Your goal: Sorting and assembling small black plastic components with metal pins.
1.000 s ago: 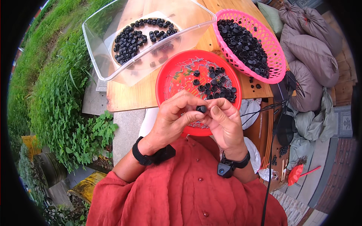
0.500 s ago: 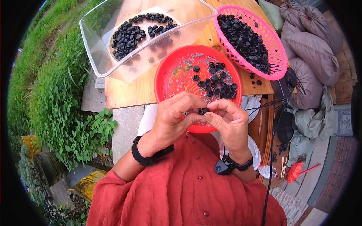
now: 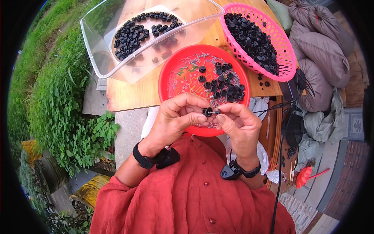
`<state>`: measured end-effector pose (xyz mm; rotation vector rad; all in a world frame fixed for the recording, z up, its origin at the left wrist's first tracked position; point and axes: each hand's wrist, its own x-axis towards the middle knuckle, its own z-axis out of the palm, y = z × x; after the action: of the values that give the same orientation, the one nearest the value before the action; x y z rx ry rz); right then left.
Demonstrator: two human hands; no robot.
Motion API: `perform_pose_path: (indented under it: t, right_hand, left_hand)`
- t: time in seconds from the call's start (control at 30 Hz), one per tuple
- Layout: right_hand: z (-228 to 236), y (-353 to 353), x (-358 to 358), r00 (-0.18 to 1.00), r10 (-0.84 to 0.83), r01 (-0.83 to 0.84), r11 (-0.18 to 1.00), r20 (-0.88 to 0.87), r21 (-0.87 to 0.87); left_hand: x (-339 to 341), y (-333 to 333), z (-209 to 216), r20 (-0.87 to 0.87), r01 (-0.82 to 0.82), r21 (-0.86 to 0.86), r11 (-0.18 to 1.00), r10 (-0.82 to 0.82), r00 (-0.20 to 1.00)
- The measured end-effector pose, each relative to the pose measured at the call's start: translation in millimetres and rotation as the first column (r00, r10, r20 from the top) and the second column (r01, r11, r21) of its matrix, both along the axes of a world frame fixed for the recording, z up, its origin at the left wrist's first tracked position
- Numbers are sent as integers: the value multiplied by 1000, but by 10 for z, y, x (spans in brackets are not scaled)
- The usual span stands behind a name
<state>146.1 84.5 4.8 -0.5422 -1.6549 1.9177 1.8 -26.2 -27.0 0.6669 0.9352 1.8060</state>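
Note:
Over the near rim of a round red tray (image 3: pixel 165 84), my hands meet at fingertip level. My left hand (image 3: pixel 171 117) pinches a small round black plastic cap (image 3: pixel 206 112). Facing it, my right hand (image 3: pixel 238 123) pinches a second small black piece (image 3: pixel 217 111) between thumb and fingers. A short silver screw shank (image 3: pixel 211 112) shows between the two pieces; which one it is fixed in, I cannot tell. Several loose black caps (image 3: pixel 221 78) lie in the tray's right half, among scattered silver screws (image 3: pixel 196 58).
A clear plastic box (image 3: pixel 134 72) stands at the back left of the wooden table (image 3: pixel 128 97), with many black pieces in it. A pink lattice basket (image 3: pixel 286 72) heaped with black caps stands at the back right. Black cables (image 3: pixel 286 128) hang at the right, near stuffed grey sacks (image 3: pixel 325 54).
My fingertips have drawn slightly apart, and the silver screw shank between the two black pieces now shows. My left wrist has turned a little. The tray and containers sit nearly the same.

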Motion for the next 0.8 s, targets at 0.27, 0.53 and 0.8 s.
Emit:
perform_pose_path:
  t: [0.27, 0.53, 0.8]
  right_hand:
    - [56, -44, -35, 995, -96, 84, 888, 4, 452]
    - [132, -71, -31, 991, -125, 77, 811, 44, 579]
    - [-15, -13, -38, 999, -35, 40, 929, -21, 369]
  left_hand:
    - [5, -9, -59, 86, 19, 78, 997, -26, 996]
    - [0, -22, -64, 64, 20, 70, 997, -25, 998]
    - [19, -6, -37, -131, -75, 125, 989, 91, 987]
